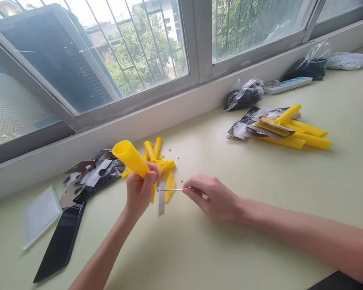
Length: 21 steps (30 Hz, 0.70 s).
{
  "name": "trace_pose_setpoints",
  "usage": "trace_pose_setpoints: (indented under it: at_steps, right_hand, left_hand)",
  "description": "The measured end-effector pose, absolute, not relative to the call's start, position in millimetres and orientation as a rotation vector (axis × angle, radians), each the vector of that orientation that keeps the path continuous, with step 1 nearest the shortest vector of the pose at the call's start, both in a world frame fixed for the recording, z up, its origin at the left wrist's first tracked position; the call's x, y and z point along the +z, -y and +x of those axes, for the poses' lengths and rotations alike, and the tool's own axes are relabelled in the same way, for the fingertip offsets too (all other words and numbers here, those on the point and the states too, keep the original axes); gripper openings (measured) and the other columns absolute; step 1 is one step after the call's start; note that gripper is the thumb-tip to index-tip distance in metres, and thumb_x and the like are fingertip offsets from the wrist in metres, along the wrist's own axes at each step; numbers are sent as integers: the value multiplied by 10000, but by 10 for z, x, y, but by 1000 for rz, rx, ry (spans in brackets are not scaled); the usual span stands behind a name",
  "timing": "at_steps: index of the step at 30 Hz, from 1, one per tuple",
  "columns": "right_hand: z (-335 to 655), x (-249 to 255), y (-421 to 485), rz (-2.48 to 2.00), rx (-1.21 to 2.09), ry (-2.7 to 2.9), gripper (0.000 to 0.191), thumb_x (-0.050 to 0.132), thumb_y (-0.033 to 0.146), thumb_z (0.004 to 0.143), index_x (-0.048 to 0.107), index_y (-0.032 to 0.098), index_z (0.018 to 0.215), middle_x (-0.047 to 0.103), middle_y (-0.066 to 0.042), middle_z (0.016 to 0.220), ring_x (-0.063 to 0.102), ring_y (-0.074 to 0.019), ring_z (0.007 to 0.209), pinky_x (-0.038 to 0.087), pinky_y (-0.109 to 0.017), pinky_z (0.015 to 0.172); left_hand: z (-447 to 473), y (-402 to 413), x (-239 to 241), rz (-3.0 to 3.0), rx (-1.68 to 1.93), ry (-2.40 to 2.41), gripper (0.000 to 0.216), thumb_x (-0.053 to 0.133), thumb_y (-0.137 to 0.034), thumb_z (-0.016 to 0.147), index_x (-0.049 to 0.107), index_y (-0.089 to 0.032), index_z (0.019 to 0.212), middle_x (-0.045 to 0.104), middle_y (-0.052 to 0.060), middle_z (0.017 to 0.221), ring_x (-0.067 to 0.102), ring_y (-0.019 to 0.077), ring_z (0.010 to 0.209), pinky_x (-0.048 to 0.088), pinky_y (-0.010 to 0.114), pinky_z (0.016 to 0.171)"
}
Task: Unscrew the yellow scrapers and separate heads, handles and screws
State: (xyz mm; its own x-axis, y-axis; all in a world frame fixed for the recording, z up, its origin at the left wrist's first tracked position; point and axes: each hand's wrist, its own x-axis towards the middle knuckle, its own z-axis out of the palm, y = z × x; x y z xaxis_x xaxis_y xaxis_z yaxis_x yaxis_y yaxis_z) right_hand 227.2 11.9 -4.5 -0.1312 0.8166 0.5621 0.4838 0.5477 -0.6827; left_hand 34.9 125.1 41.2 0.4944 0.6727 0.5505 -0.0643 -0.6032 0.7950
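Observation:
My left hand [141, 189] is closed around a yellow hollow plastic handle [130, 157], raised above the table and tilted with its open end up and to the left. My right hand [213, 196] pinches a thin metal rod [172, 189] that points left toward the left hand; its far end lies over a flat grey metal strip [161, 203]. Beside the strip is a flat yellow plastic piece [170, 185]. More yellow handle parts [151, 151] lie behind my left hand. Several tiny nuts [182, 181] are scattered nearby.
A pile of yellow handles with printed cards [308, 135] lies at the right. Cardboard packaging [101, 173], a black flat object [60, 243] and a white padded pouch [42, 215] are at the left. Dark plastic bags [245, 94] and a blue-white tray [288, 85] stand by the window wall.

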Motion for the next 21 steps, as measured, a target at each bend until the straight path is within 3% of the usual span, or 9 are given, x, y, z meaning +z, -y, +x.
trace_pose_setpoints:
  at_steps: [9,14,21]
  right_hand:
    - [2282,-81,-154,-1183,459,1755,234,524,290,1026,687,184,896,608,0,736,448,-105,615,353,-239,600]
    - [2342,-50,-146,-1279,404,1756,251,521,259,998,662,181,805,544,23,638,359,-101,549,317,-249,566]
    - [2385,-21,-128,-1244,353,1815,277,505,266,990,660,184,776,511,21,597,359,-103,525,315,-250,543]
  left_hand:
    - [330,-1263,525,1694,1167,-517,493,486,-642,948,608,-199,768,376,-35,581,407,111,559,452,279,653]
    - [338,-1232,650,1595,1077,-591,484,542,-651,914,589,-202,737,358,-40,562,383,104,521,476,277,620]
    - [278,-1319,743,1223,1040,-599,559,536,-738,860,512,-204,698,285,-67,564,316,89,497,450,240,563]
